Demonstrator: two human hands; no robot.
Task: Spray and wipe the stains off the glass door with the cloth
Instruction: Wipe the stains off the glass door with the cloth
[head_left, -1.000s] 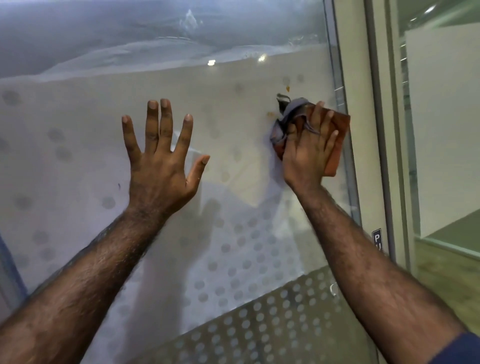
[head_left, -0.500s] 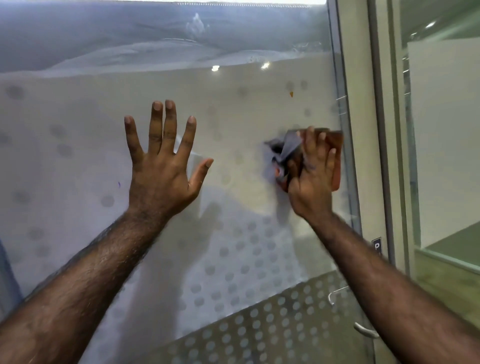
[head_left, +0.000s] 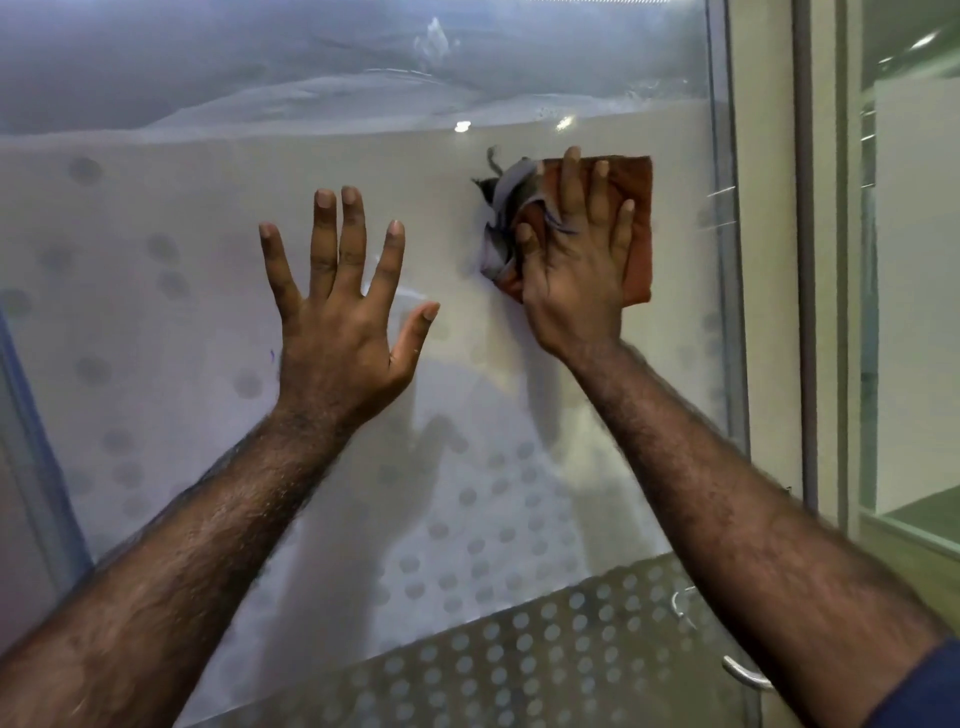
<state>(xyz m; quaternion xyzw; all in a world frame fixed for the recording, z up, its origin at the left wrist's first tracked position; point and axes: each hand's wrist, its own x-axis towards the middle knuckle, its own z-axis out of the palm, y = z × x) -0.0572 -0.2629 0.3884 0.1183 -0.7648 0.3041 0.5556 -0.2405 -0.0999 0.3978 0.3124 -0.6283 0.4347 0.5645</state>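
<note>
The glass door (head_left: 182, 322) fills most of the view, frosted with a pattern of grey dots. My right hand (head_left: 576, 270) presses an orange-brown cloth (head_left: 640, 223) flat against the glass near the door's right edge, fingers straight and spread over it. A frayed grey part of the cloth (head_left: 496, 208) bunches out to the left of my fingers. My left hand (head_left: 343, 312) lies flat on the glass with fingers spread, a hand's width to the left of the cloth. No spray bottle is in view.
The door's right edge meets a pale frame (head_left: 763, 260). A metal handle (head_left: 745, 675) shows at the lower right of the door. Further right is another glass pane (head_left: 914, 312) with a room behind it.
My right hand has slid the cloth up the glass from its lower position half a second ago, after moving it down before that. My left hand has stayed flat in place.
</note>
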